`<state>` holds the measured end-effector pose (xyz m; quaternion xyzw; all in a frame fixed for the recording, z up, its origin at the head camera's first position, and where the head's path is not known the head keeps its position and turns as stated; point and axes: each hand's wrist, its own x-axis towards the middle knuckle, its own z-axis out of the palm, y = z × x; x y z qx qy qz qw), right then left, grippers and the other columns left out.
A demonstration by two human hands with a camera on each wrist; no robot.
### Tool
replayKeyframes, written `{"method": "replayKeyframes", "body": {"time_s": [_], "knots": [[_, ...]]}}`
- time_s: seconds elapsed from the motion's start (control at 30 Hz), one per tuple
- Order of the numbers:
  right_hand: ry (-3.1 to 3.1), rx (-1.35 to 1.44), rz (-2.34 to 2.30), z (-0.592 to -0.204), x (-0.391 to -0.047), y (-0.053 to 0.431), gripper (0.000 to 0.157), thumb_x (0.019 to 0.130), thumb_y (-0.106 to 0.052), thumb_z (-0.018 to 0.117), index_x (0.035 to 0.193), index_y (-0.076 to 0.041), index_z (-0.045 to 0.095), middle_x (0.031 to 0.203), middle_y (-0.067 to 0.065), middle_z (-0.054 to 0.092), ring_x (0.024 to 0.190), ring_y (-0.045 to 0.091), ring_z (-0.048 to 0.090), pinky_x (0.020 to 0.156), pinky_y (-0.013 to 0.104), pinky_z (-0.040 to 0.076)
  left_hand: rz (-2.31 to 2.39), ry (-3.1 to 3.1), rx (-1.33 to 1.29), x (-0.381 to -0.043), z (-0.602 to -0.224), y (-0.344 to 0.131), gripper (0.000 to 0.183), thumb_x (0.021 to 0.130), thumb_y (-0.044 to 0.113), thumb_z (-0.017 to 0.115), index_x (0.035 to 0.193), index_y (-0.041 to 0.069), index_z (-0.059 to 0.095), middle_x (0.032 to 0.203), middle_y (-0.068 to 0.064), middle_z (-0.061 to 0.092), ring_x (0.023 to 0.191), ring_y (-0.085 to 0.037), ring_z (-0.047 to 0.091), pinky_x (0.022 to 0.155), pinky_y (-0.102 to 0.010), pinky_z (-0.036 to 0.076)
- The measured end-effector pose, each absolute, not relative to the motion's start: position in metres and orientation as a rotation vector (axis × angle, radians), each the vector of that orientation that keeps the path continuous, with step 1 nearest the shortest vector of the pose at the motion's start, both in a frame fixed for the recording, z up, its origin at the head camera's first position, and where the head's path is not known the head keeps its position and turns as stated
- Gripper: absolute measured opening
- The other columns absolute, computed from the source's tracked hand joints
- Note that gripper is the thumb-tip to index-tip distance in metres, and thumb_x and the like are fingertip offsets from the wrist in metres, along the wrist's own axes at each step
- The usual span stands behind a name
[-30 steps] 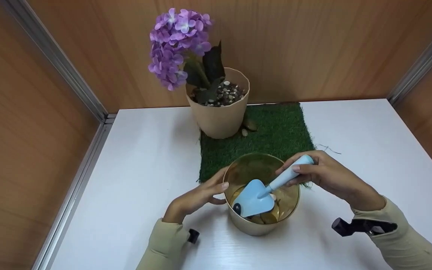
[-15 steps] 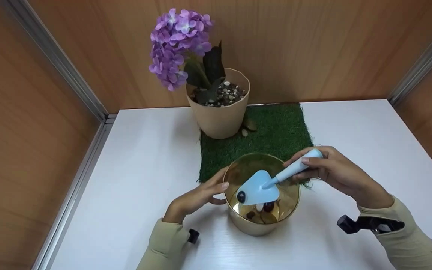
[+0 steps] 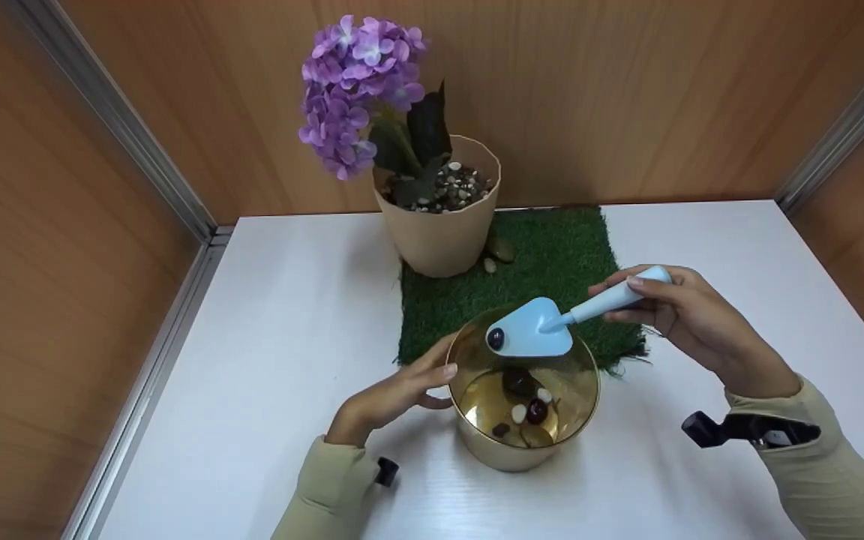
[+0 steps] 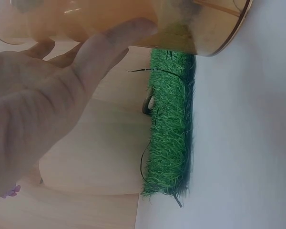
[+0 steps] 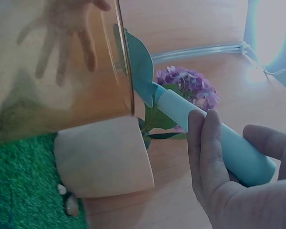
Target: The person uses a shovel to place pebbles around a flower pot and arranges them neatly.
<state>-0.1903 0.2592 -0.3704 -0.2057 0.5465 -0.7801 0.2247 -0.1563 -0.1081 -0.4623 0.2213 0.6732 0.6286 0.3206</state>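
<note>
My right hand (image 3: pixel 694 319) grips the handle of a light blue garden trowel (image 3: pixel 604 302). Its blade is over the far part of the bowl's mouth, carrying one round, glossy dark stone (image 3: pixel 496 340) near the tip. Beneath it stands a see-through amber bowl (image 3: pixel 503 456) with several pebbles inside, among them a white pebble (image 3: pixel 519 414) and a dark red-brown stone (image 3: pixel 537 411). My left hand (image 3: pixel 394 391) rests against the bowl's left wall, thumb stretched along the outside. Through the amber wall in the right wrist view, its fingers (image 5: pixel 62 62) look straight and spread.
Behind the bowl lies a green artificial grass mat (image 3: pixel 559 247). On its far left stands a beige pot (image 3: pixel 439 240) with purple flowers (image 3: pixel 357 90), and small stones (image 3: pixel 499 251) lie beside it. Wood panels (image 3: pixel 627 97) enclose the white table (image 3: pixel 289 315).
My right hand has lifted the trowel up and away to the right, with the dark stone still on it, uncovering the pebbles in the bowl. The left hand and bowl have stayed put.
</note>
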Motion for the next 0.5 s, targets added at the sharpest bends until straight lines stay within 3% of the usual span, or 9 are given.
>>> {"method": "replayKeyframes", "body": {"time_s": [0.5], "knots": [[1.504, -0.438, -2.309, -0.371, -0.220, 0.276, 0.031, 0.099, -0.007, 0.042, 0.118, 0.016, 0.051, 0.116, 0.023, 0.059, 0.110, 0.031, 0.056, 0.089, 0.039, 0.044, 1.654, 1.768, 0.587, -0.157, -0.463, -0.108, 0.056, 0.098, 0.039, 0.037, 0.148, 0.037, 0.011, 0.153, 0.003, 0.008, 0.136, -0.029, 0.022, 0.091, -0.046, 0.044]]}}
